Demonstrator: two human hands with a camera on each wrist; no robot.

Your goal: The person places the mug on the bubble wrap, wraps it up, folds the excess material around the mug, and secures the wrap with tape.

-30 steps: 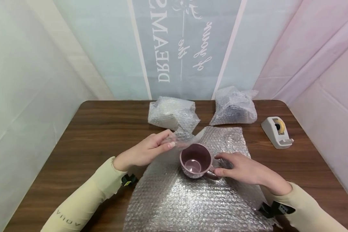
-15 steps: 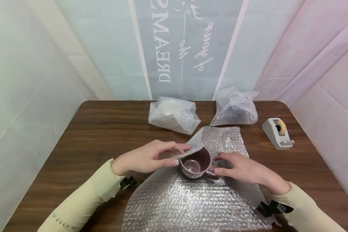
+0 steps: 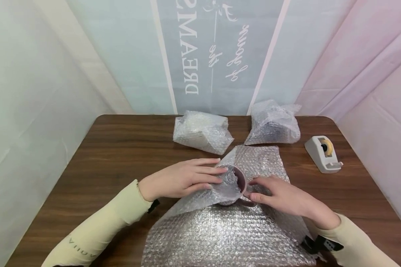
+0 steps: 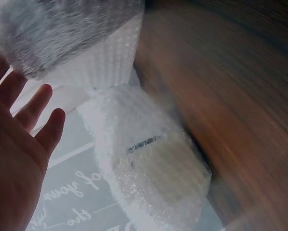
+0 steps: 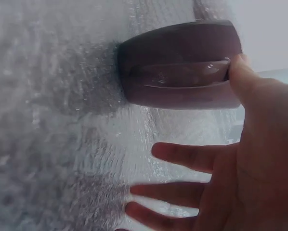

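Note:
A mauve mug (image 3: 242, 181) stands upright on a large bubble wrap sheet (image 3: 217, 237), its handle towards my right hand. One corner flap (image 3: 224, 187) of the sheet lies folded over much of the mug's mouth. My left hand (image 3: 183, 178) rests on that flap with its fingers stretched out, the tips near the mug's rim. At the handle side, my right hand (image 3: 282, 196) touches the mug with its thumb. In the right wrist view, the thumb lies at the top of the mug's handle (image 5: 182, 74), while the other fingers (image 5: 177, 195) extend loosely beside it.
Two bubble-wrapped bundles lie at the table's back: a pale one (image 3: 202, 131) and a darker one (image 3: 273, 124). A white tape dispenser (image 3: 323, 155) stands on the right of the brown wooden table (image 3: 133, 144). A printed curtain (image 3: 207, 55) hangs behind.
My left hand has brought the bubble wrap flap rightward over the mug and flattened its fingers on it. The right hand has stayed at the handle.

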